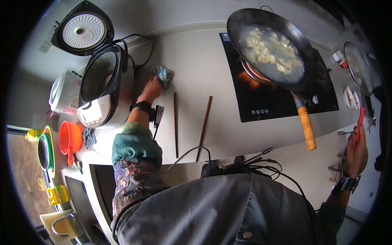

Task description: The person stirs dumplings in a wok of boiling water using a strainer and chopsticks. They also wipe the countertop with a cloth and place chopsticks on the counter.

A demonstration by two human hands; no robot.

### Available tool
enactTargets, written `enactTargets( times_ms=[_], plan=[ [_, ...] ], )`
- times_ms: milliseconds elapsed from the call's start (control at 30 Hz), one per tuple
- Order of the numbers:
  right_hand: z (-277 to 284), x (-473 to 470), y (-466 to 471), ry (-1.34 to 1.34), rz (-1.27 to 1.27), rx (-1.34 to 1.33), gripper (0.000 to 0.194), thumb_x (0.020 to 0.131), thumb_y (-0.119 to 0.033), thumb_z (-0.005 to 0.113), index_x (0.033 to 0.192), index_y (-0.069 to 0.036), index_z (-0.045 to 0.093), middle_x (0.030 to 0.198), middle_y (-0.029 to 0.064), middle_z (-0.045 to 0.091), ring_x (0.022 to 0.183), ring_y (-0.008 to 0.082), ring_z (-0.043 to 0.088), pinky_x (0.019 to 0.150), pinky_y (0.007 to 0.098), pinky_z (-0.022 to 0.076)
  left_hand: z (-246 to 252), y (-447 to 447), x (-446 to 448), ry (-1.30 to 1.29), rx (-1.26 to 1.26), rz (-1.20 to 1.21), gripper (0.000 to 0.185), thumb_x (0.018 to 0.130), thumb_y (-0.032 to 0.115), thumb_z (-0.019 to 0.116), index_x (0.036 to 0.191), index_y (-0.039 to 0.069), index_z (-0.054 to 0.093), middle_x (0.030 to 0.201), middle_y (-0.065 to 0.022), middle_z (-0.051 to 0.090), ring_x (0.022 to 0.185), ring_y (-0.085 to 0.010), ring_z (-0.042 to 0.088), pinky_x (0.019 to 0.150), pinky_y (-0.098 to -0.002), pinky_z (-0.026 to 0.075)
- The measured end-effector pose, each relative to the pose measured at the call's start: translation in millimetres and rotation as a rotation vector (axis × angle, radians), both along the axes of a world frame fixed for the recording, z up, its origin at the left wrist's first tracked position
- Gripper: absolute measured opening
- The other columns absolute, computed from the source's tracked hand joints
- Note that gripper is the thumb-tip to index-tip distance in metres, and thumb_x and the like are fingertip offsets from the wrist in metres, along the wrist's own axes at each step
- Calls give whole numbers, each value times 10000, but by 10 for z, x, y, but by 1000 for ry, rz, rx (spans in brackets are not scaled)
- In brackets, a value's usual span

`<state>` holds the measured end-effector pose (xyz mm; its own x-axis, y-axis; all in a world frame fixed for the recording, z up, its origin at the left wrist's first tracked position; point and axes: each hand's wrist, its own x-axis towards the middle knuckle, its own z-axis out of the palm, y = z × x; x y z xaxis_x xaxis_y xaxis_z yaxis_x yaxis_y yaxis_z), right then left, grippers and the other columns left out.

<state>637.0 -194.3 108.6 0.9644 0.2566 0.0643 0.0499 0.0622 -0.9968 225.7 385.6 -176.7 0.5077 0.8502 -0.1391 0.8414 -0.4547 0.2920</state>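
Note:
My left hand [152, 89] rests on a crumpled blue-and-white cloth [164, 76] on the countertop, beside the open rice cooker [101, 76]; whether its fingers grip the cloth is hard to tell. My right hand [356, 150], out at the far right, is closed around the red handle [361, 119] of a utensil; its far end reaches towards a round glass lid [358, 65]. A black wok [266, 39] with a wooden handle [306, 128] sits on the lit hob [254, 107], with dumplings [260, 49] in cloudy, steaming water. Two chopsticks [175, 122] lie apart on the counter.
Left of the rice cooker is a white lidded appliance [65, 92]. A red dipper [69, 136], stacked basins [50, 150], a yellow bottle [58, 195] and a sink tap [59, 225] line the left side. Small dishes [348, 97] stand right of the hob. Cables hang at my waist.

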Motion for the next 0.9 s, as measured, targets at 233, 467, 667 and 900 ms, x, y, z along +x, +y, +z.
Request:
enactTargets(
  times_ms=[233, 467, 667, 900],
  plan=[
    [135, -79, -20, 34, 127, 43, 234, 920, -197, 481, 1053, -5, 496, 753, 38, 559, 529, 52, 449, 476, 152, 389, 360, -45, 1017, 90, 143, -259, 475, 868, 241, 360, 1342, 251, 329, 1347, -142, 356, 1224, -366, 339, 1002, -462, 281],
    [183, -206, 196, 36, 13, 11, 229, 925, -219, 472, 1042, -23, 486, 742, 23, 536, 522, 33, 398, 446, 156, 335, 597, -303, 663, 146, 164, -502, 466, 817, 162, 455, 1276, 242, 440, 1320, -143, 393, 1192, -347, 378, 1012, -431, 270],
    [41, 41, 237, 17, 228, 65, 291, 924, -228, 475, 1118, -13, 455, 782, 12, 530, 555, 27, 436, 467, 135, 377, 541, -517, 73, 94, 173, -209, 421, 821, 204, 477, 1241, 211, 478, 1279, -159, 428, 1137, -366, 430, 954, -436, 353],
    [-23, 155, 297, -2, 323, 117, 306, 928, -199, 467, 1155, 1, 421, 792, 29, 503, 555, 15, 415, 453, 129, 358, 610, -638, -144, -322, 338, 125, 340, 814, 118, 486, 1149, 77, 522, 1022, -210, 539, 939, -370, 544, 796, -427, 453]
  ],
)
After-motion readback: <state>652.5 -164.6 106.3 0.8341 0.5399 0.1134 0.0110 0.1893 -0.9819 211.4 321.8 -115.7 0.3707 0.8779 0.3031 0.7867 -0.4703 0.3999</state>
